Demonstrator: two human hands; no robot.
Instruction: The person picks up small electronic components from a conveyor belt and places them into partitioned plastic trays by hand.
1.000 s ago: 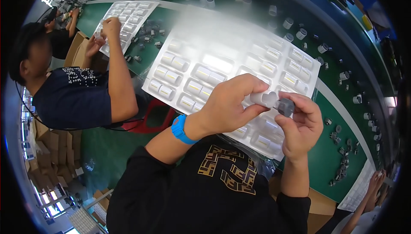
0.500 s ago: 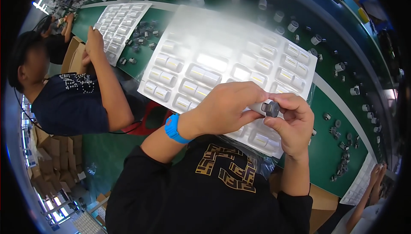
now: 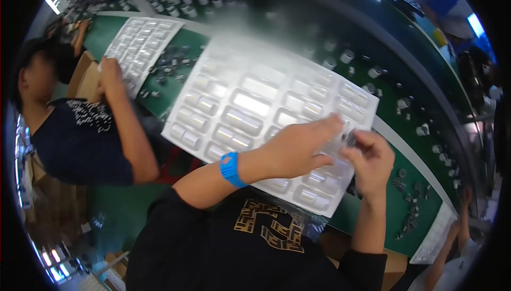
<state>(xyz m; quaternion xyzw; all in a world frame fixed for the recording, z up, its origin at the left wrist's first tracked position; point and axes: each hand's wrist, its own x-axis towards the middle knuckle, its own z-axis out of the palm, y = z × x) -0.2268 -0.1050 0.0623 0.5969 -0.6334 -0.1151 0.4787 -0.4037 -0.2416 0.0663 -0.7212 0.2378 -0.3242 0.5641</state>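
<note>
My left hand [image 3: 298, 146], with a blue wristband [image 3: 230, 169], reaches over the white plastic tray [image 3: 173, 118]. Its thumb and fingers are spread apart; a whitish blur lies between them, too smeared to make out. Just right of its fingertips, my right hand [image 3: 371, 159] pinches a small dark grey cap [image 3: 350, 138] above the tray's right side. White cylinders [image 3: 245, 121] lie in many of the tray's pockets, some in pairs, while several pockets toward the far side look bare.
Loose dark grey parts [image 3: 410, 211] lie on the green table [image 3: 396, 155] to the right, others [image 3: 170, 62] to the left. White cylinders stand along the dark green belt [image 3: 287, 22] beyond. A co-worker [image 3: 80, 136] handles another tray [image 3: 143, 43] on the left; another person's arms [image 3: 460, 227] show at right.
My hands have come apart, and the left thumb and fingers have spread. The white cylinder seen between them before no longer shows clearly. The whole view has shifted a little.
</note>
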